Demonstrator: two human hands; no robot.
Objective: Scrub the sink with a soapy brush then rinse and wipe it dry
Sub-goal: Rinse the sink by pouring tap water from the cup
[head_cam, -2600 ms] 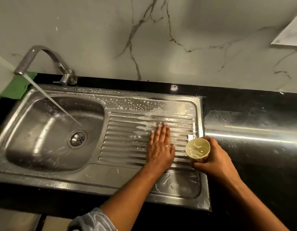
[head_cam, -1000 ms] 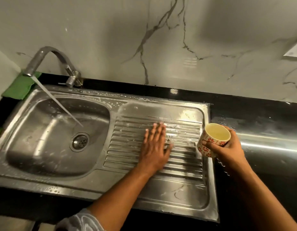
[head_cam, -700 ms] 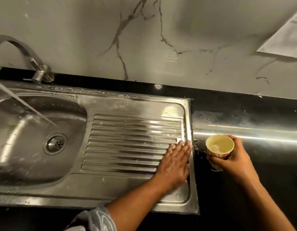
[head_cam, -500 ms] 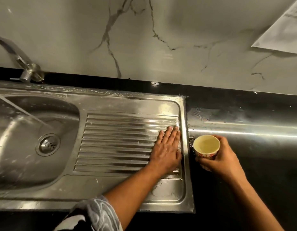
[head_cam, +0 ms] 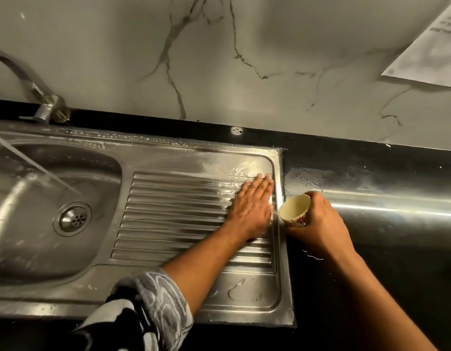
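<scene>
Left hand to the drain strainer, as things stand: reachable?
Probably yes. The left hand lies flat on the ribbed drainboard and holds nothing. No object sits between it and the drain strainer; only the running water stream falls across that side.

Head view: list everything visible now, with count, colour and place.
sink: one, steel, left in countertop
drainboard: one, ribbed steel, sink's right half
drain: one, steel, sink bottom
tap: one, steel, back left, running
suds: several patches, white, sink's back rim
cup: one, cream with red flowers, by sink's right rim
countertop: one, black, around sink
paper sheet: one, white, wall top right
sleeve: one, grey patterned, left arm
left hand: one, flat on drainboard
right hand: one, grip on cup
</scene>
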